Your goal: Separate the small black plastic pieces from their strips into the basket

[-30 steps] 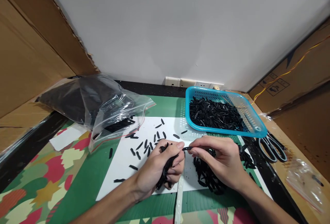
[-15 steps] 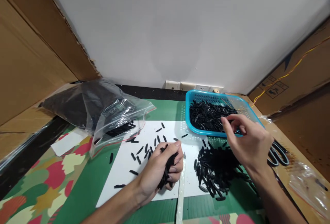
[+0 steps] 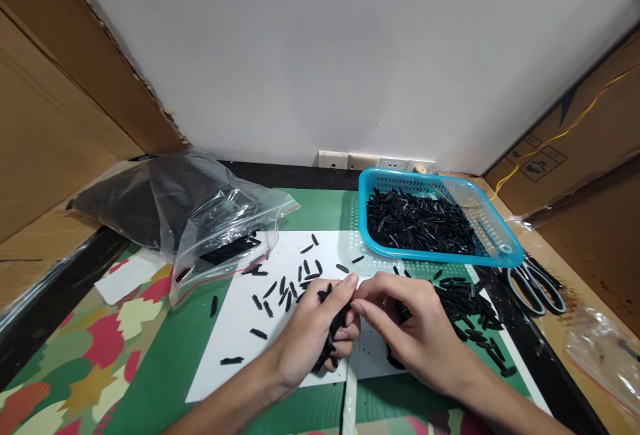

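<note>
Two containers sit toward the back: a blue perforated plastic basket [image 3: 425,256] filled with short black strips [image 3: 420,221] and, farther left, a clear zip-lock bag [image 3: 165,195] bulging with dark contents. The strips look slim, straight and rough-edged, some faintly glossy. The left hand [image 3: 315,321] is curled around a bunch [image 3: 334,341] of them; the right hand [image 3: 410,315] brings thumb and fingertips to that bunch, though I cannot tell whether they pinch a strip. More lie loose across a white sheet [image 3: 233,318] on a green surface [image 3: 160,348], before a pale wall [image 3: 300,55] with sockets [image 3: 395,163].
</note>
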Tool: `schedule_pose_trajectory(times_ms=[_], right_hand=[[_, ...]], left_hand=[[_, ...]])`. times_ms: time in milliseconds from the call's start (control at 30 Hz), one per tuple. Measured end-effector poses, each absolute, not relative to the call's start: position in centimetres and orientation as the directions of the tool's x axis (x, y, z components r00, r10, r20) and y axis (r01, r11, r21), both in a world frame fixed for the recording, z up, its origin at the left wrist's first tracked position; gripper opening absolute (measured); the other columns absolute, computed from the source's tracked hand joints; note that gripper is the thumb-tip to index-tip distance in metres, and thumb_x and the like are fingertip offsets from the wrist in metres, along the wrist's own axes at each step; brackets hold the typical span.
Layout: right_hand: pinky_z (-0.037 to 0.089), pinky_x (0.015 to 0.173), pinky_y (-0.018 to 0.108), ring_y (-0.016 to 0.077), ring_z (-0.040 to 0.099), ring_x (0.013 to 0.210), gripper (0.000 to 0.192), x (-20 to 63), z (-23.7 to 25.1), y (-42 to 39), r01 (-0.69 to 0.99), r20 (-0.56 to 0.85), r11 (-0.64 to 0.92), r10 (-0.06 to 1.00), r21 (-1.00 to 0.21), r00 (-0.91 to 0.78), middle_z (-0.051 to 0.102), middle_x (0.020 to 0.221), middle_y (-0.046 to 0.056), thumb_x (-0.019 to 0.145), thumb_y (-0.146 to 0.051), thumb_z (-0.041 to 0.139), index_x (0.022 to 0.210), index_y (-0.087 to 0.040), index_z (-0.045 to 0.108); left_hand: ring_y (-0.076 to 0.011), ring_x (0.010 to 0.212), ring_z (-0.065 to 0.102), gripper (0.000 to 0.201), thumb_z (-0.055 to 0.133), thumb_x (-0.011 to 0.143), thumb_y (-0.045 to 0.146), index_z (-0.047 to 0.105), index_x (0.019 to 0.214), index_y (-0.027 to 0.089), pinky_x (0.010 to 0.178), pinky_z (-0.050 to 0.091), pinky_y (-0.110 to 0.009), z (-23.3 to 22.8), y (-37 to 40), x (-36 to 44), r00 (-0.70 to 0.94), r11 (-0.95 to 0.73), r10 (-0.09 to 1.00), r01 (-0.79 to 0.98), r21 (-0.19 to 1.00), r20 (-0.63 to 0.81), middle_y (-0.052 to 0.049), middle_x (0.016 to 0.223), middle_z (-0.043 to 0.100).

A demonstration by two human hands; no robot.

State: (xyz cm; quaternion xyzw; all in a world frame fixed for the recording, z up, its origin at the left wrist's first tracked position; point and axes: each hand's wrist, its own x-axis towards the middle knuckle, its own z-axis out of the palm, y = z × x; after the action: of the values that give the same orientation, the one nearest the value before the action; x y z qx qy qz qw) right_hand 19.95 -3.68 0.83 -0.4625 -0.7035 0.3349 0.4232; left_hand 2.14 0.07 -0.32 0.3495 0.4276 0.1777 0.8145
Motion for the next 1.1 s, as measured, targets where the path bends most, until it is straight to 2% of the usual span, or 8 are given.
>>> schedule_pose_trajectory(times_ms=[67,233,400,600,800,933,1100], right_hand=[[0.044,0.064,0.024,0.0121,0.056,0.066,0.016,20.0,1.0,-3.6,0.356,0.27,0.327,0.941,-0.875,-0.202,0.068,0.079,-0.001,0.104,-0.022,0.061,0.09,-0.019,0.068],[0.043,0.062,0.022,0.0112,0.057,0.066,0.007,19.8,0.9,-3.6,0.346,0.199,0.271,0.952,-0.898,-0.231,0.069,0.081,-0.002,0.102,-0.023,0.066,0.096,-0.021,0.07],[0.042,0.058,0.022,0.0114,0.057,0.065,0.014,19.7,0.9,-3.6,0.332,0.129,0.2,0.966,-0.922,-0.224,0.071,0.081,-0.002,0.103,-0.024,0.064,0.091,-0.021,0.071],[0.042,0.056,0.023,0.0108,0.053,0.06,0.014,19.8,0.9,-3.5,0.315,0.16,0.22,0.965,-0.923,-0.206,0.067,0.077,-0.002,0.104,-0.025,0.061,0.093,-0.021,0.068],[0.047,0.055,0.021,0.0105,0.06,0.061,0.006,20.6,0.6,-3.8,0.265,0.253,0.273,0.962,-0.925,-0.106,0.072,0.082,-0.002,0.102,-0.023,0.065,0.098,-0.023,0.069],[0.054,0.061,0.019,0.0109,0.068,0.065,0.007,20.9,0.0,-3.9,0.229,0.242,0.272,0.959,-0.935,-0.151,0.074,0.084,-0.002,0.102,-0.021,0.066,0.105,-0.025,0.072],[0.059,0.065,0.018,0.012,0.074,0.074,0.016,20.7,-0.5,-3.8,0.262,0.277,0.316,0.945,-0.912,-0.175,0.078,0.093,-0.001,0.101,-0.021,0.068,0.114,-0.028,0.074]], left_hand=[[-0.0047,0.045,0.024,0.062,0.063,0.086,0.08,0.042,0.076,0.023,0.037,0.018,-0.014,-0.3,0.1,2.1,0.584,0.696,0.58,0.006,0.718,-0.567,0.01,0.055,0.036],[-0.0044,0.046,0.026,0.062,0.068,0.082,0.08,0.043,0.081,0.023,0.038,0.018,-0.013,-0.2,0.0,2.2,0.508,0.671,0.64,-0.004,0.741,-0.577,0.01,0.056,0.039],[-0.0045,0.046,0.025,0.064,0.07,0.079,0.081,0.042,0.081,0.024,0.037,0.016,-0.013,0.1,-0.1,2.4,0.477,0.692,0.634,0.001,0.722,-0.608,0.01,0.056,0.04],[-0.0039,0.045,0.024,0.062,0.074,0.079,0.077,0.043,0.079,0.023,0.037,0.017,-0.012,0.2,0.2,2.2,0.531,0.766,0.556,-0.03,0.642,-0.639,0.01,0.056,0.04],[-0.0039,0.045,0.021,0.057,0.069,0.088,0.068,0.043,0.071,0.021,0.036,0.016,-0.012,0.4,0.4,1.7,0.648,0.818,0.481,-0.088,0.569,-0.591,0.01,0.056,0.035],[-0.0046,0.045,0.022,0.053,0.065,0.092,0.065,0.043,0.072,0.021,0.035,0.018,-0.012,0.4,0.1,1.6,0.653,0.796,0.51,-0.112,0.595,-0.56,0.009,0.057,0.036],[-0.0046,0.045,0.022,0.055,0.069,0.088,0.069,0.042,0.074,0.023,0.034,0.018,-0.012,0.5,-0.1,1.8,0.619,0.762,0.564,-0.133,0.634,-0.547,0.01,0.057,0.038]])
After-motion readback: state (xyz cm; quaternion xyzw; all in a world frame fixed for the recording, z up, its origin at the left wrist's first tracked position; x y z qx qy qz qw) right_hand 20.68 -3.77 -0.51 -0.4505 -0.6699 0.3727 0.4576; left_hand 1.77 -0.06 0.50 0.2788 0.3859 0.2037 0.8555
